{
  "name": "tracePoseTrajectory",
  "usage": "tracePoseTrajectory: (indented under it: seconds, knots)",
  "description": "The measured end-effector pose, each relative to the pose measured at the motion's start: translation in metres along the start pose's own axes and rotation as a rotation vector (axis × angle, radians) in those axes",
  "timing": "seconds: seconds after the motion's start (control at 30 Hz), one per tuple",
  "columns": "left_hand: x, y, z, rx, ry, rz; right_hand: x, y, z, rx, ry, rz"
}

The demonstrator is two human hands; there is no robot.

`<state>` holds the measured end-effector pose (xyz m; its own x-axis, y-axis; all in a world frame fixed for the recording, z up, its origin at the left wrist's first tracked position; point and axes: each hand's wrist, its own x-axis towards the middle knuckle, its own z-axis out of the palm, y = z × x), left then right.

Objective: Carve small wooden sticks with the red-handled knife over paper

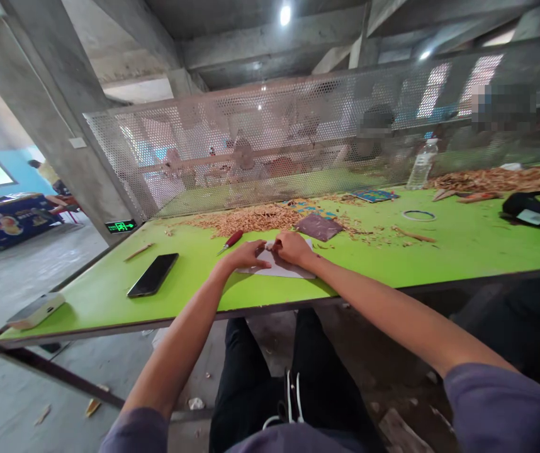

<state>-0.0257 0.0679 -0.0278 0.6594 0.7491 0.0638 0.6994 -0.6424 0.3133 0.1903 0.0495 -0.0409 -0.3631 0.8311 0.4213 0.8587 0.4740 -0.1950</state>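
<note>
A sheet of white paper [282,270] lies at the table's near edge, under both hands. My right hand [293,248] is closed, its fingertips pinching a small pale piece [269,245] whose kind is too small to make out. Just left of that piece is my left hand [245,256], the thumb spread from the curved fingers, the fingertips near or touching the piece. Beyond the left hand lies a red-handled knife [233,240], its short blade pointing left. A brownish-purple sheet [318,227], perhaps sandpaper, rests past the right hand.
Wood shavings [255,220] are heaped behind the hands on the green table [204,283]. A black phone [153,275] and a white box [36,311] lie left. A perforated metal screen [232,151] closes off the back. A plastic bottle [423,165] stands right, near a tape-like ring [418,216].
</note>
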Motion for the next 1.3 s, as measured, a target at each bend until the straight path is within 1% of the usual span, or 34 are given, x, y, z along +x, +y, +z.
tracePoseTrajectory:
  seconds: [0.07, 0.17, 0.27, 0.37, 0.4, 0.5, 0.53, 0.63, 0.67, 0.77, 0.8, 0.9, 0.93, 1.03, 1.07, 1.17, 1.3]
  knots:
    - [0.0003, -0.0006, 0.0, 0.008, -0.002, -0.001, -0.0001, -0.0001, -0.0004, -0.016, -0.01, 0.03]
    - [0.0006, -0.0016, 0.0001, 0.008, -0.007, -0.004, -0.0014, -0.0018, 0.0001, 0.023, -0.015, -0.055]
    - [0.0006, -0.0021, 0.0004, 0.005, -0.008, 0.009, -0.0024, -0.0038, 0.0011, 0.034, -0.022, -0.072]
    - [0.0004, -0.0018, 0.0007, -0.002, -0.005, 0.011, -0.0018, -0.0033, 0.0018, 0.05, -0.031, -0.12]
    - [0.0003, -0.0014, 0.0007, 0.0, -0.003, 0.009, -0.0014, -0.0023, 0.0018, 0.05, -0.032, -0.119]
    - [0.0001, 0.0001, 0.0001, 0.008, 0.004, 0.015, -0.0001, 0.0013, 0.0013, 0.011, -0.026, -0.042]
    - [0.0001, 0.0008, -0.0003, 0.007, 0.004, 0.017, 0.0, 0.0021, 0.001, 0.006, -0.026, -0.042]
    - [-0.0003, 0.0028, -0.0016, -0.001, -0.005, 0.0, -0.0004, 0.0019, 0.0002, 0.043, -0.045, -0.138]
    - [-0.0005, 0.0034, -0.0019, 0.002, -0.009, 0.001, -0.0007, 0.001, 0.0001, 0.042, -0.044, -0.136]
    - [-0.001, 0.0043, -0.0024, 0.006, -0.006, 0.031, -0.0014, -0.0021, 0.0007, -0.022, -0.015, -0.042]
    - [-0.0011, 0.0043, -0.0024, 0.006, -0.003, 0.036, -0.0015, -0.0026, 0.0013, -0.03, -0.012, -0.041]
    - [-0.0009, 0.004, -0.0022, 0.007, -0.005, 0.009, -0.0008, -0.0015, 0.0034, 0.015, -0.042, -0.131]
    - [-0.0008, 0.0038, -0.0021, 0.01, -0.007, 0.001, -0.0003, -0.0003, 0.0041, 0.018, -0.046, -0.122]
    - [-0.0001, 0.0037, -0.002, 0.009, -0.007, 0.01, 0.0012, 0.003, 0.0056, -0.029, -0.01, -0.015]
    - [0.0, 0.0038, -0.002, 0.003, -0.005, 0.017, 0.0014, 0.0035, 0.0059, -0.032, -0.003, -0.02]
    - [0.0002, 0.004, -0.0021, -0.017, 0.0, 0.028, 0.0004, 0.002, 0.0061, -0.004, -0.017, -0.113]
    - [0.0, 0.0042, -0.0024, -0.033, 0.005, 0.036, -0.0022, -0.0035, 0.0045, -0.046, -0.013, -0.014]
